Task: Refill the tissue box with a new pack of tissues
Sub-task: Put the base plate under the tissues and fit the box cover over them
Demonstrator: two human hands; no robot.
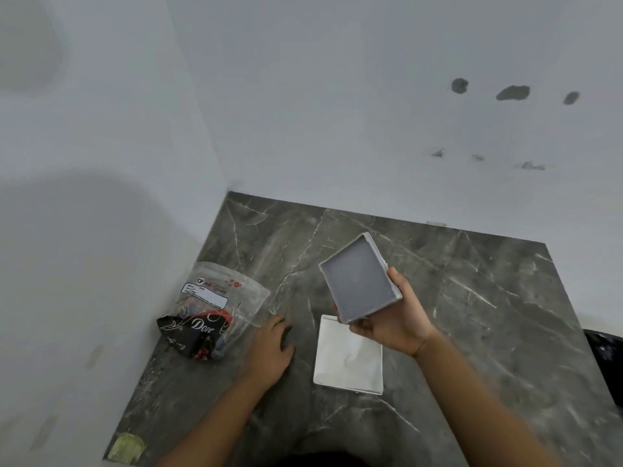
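Observation:
My right hand [394, 318] holds a grey, shallow rectangular tissue box part [359, 279] tilted in the air, its hollow inside facing me. Below it on the marble counter lies a white square piece [349, 360], flat, partly hidden by the raised grey part. A clear plastic pack [219, 305] with a printed label and a dark "Dove" wrapper inside lies at the left by the wall. My left hand [269, 348] rests palm down on the counter just right of that pack, touching its edge, fingers spread.
The dark grey marble counter [472, 315] fills a corner between two white walls. A yellowish patch [129, 448] sits at its front left corner. A dark object [606, 352] shows at the right edge.

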